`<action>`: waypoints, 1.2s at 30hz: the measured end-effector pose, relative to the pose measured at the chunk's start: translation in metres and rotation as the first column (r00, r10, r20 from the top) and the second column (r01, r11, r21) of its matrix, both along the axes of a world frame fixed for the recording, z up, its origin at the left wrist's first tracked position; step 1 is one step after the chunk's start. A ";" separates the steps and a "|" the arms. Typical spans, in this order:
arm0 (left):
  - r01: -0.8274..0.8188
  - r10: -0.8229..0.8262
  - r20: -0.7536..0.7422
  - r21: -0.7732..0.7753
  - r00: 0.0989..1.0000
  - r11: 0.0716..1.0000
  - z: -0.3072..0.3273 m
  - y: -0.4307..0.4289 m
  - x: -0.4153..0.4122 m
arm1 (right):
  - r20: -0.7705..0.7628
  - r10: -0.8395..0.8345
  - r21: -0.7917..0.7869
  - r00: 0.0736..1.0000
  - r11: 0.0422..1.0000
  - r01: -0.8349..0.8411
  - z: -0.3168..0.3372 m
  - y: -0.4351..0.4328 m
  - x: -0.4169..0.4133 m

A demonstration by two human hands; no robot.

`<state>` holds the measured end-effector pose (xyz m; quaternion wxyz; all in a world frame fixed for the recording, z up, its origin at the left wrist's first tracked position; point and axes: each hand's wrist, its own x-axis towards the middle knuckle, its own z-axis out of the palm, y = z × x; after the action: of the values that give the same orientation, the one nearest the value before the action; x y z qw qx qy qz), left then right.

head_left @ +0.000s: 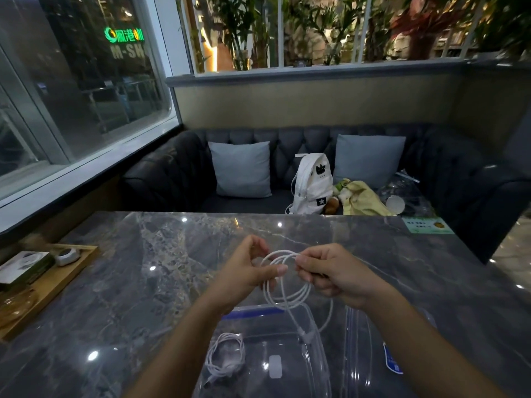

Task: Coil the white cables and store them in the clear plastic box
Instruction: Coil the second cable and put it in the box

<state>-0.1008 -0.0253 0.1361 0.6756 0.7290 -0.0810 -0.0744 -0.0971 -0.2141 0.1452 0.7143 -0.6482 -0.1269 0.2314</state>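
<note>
The left hand [247,272] and right hand [336,275] each pinch the top of a thin, smooth white round cable [284,300]. It is wound into about 3 loose loops that hang between and below them. Directly under both hands a clear, glossy rectangular plastic box [253,311] sits on the polished grey veined marble table [143,282], and below the left wrist a second coiled white cable bundle [227,356] lies inside it
</note>
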 end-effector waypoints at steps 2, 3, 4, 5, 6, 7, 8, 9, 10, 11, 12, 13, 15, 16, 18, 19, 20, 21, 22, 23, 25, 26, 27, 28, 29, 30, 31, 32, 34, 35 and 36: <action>-0.054 0.055 -0.017 0.047 0.998 0.997 -0.003 -0.009 0.000 | -0.004 -0.033 -0.017 0.999 0.999 0.033 -0.003 0.000 0.001; -0.089 0.090 -0.049 0.026 0.995 0.996 -0.005 -0.013 0.000 | 0.004 -0.052 -0.025 0.999 0.998 0.053 -0.005 0.001 0.001; -0.124 0.119 -0.111 -0.038 0.987 0.992 -0.006 -0.016 0.001 | 0.018 -0.071 -0.036 0.997 0.997 0.072 -0.005 0.002 0.002; -0.143 0.120 -0.183 -0.120 0.976 0.982 -0.005 -0.018 0.002 | 0.042 -0.089 -0.051 0.995 0.995 0.091 -0.005 0.002 0.002; -0.143 0.093 -0.244 -0.197 0.965 0.970 -0.005 -0.017 0.003 | 0.073 -0.102 -0.075 0.992 0.991 0.107 -0.005 0.001 0.003; -0.126 0.056 -0.273 -0.247 0.960 0.961 -0.005 -0.018 0.004 | 0.101 -0.112 -0.100 0.989 0.987 0.122 -0.006 0.000 0.004; -0.098 0.018 -0.283 -0.271 0.959 0.957 -0.006 -0.018 0.005 | 0.119 -0.123 -0.119 0.985 0.983 0.137 -0.006 -0.001 0.004; -0.064 -0.007 -0.273 -0.249 0.962 0.966 -0.007 -0.019 0.004 | 0.128 -0.133 -0.126 0.983 0.981 0.149 -0.007 -0.002 0.005; -0.035 -0.008 -0.235 -0.178 0.972 0.983 -0.007 -0.022 0.002 | 0.127 -0.139 -0.123 0.982 0.980 0.155 -0.008 -0.003 0.006; -0.018 0.011 -0.149 -0.042 0.989 0.999 -0.008 -0.024 -0.001 | 0.123 -0.141 -0.110 0.982 0.982 0.154 -0.010 -0.002 0.007; -0.024 0.025 -0.007 0.160 1.000 0.987 -0.012 -0.025 -0.002 | 0.115 -0.137 -0.090 0.984 0.985 0.148 -0.010 -0.001 0.008; -0.077 0.008 0.178 0.382 0.984 0.921 -0.018 -0.025 -0.002 | 0.115 -0.128 -0.068 0.985 0.988 0.136 -0.011 0.000 0.009; -0.307 -0.115 0.515 0.660 0.850 0.686 -0.030 -0.020 -0.001 | 0.141 -0.099 -0.057 0.985 0.993 0.108 -0.011 -0.001 0.013; -0.368 -0.179 0.578 0.697 0.797 0.615 -0.032 -0.015 -0.001 | 0.176 -0.085 -0.078 0.981 0.992 0.100 -0.011 -0.003 0.013; -0.351 -0.278 0.560 0.760 0.781 0.547 -0.031 -0.003 0.001 | 0.294 -0.043 -0.182 0.955 0.978 0.100 -0.010 -0.010 0.014; -0.303 -0.314 0.520 0.787 0.794 0.538 -0.028 0.002 0.003 | 0.371 0.010 -0.265 0.929 0.960 0.095 -0.011 -0.014 0.014; -0.262 -0.343 0.483 0.810 0.806 0.525 -0.024 0.006 0.003 | 0.446 0.087 -0.362 0.891 0.928 0.090 -0.012 -0.017 0.014; -0.249 -0.361 0.471 0.821 0.805 0.514 -0.023 0.008 0.004 | 0.513 0.177 -0.467 0.840 0.879 0.100 -0.013 -0.018 0.015; -0.270 -0.361 0.483 0.821 0.797 0.503 -0.024 0.009 0.005 | 0.563 0.269 -0.560 0.781 0.819 0.122 -0.015 -0.018 0.017; -0.313 -0.341 0.507 0.815 0.791 0.488 -0.027 0.008 0.005 | 0.633 0.340 -0.616 0.695 0.765 0.186 -0.017 -0.018 0.018; -0.310 -0.212 0.482 0.784 0.850 0.538 -0.031 0.003 0.003 | 0.797 0.433 -0.592 0.421 0.699 0.400 -0.023 -0.015 0.020; -0.228 -0.115 0.379 0.742 0.918 0.630 -0.033 0.000 0.001 | 0.846 0.444 -0.533 0.295 0.678 0.507 -0.026 -0.014 0.020; -0.112 -0.031 0.202 0.658 0.979 0.744 -0.033 -0.002 0.001 | 0.872 0.437 -0.476 0.219 0.657 0.585 -0.027 -0.013 0.020; -0.036 0.030 0.020 0.535 0.999 0.844 -0.032 -0.004 0.002 | 0.890 0.426 -0.426 0.165 0.644 0.635 -0.029 -0.012 0.021; -0.013 0.064 -0.108 0.417 0.992 0.909 -0.032 -0.005 0.004 | 0.900 0.419 -0.382 0.116 0.634 0.672 -0.031 -0.012 0.022; -0.009 0.075 -0.189 0.329 0.979 0.944 -0.031 -0.004 0.006 | 0.907 0.417 -0.334 0.059 0.626 0.705 -0.034 -0.011 0.024; -0.002 0.068 -0.234 0.271 0.970 0.963 -0.031 -0.003 0.007 | 0.908 0.419 -0.294 0.009 0.621 0.726 -0.036 -0.011 0.025; 0.027 0.033 -0.262 0.222 0.965 0.975 -0.031 -0.001 0.007 | 0.913 0.407 -0.247 -0.039 0.626 0.739 -0.037 -0.011 0.025; 0.112 -0.086 -0.309 0.068 0.947 0.991 -0.031 0.000 0.006 | 0.927 0.361 -0.173 -0.099 0.648 0.742 -0.038 -0.011 0.024; 0.122 -0.127 -0.350 -0.038 0.928 0.992 -0.032 0.001 0.006 | 0.935 0.336 -0.145 -0.114 0.656 0.741 -0.038 -0.012 0.024; 0.102 -0.149 -0.403 -0.136 0.903 0.985 -0.033 0.001 0.006 | 0.940 0.317 -0.124 -0.126 0.664 0.737 -0.038 -0.013 0.023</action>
<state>-0.0949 -0.0239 0.1034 0.7109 0.6513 0.0123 -0.2650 -0.0739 -0.2269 0.1077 0.1111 -0.8094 -0.3811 -0.4327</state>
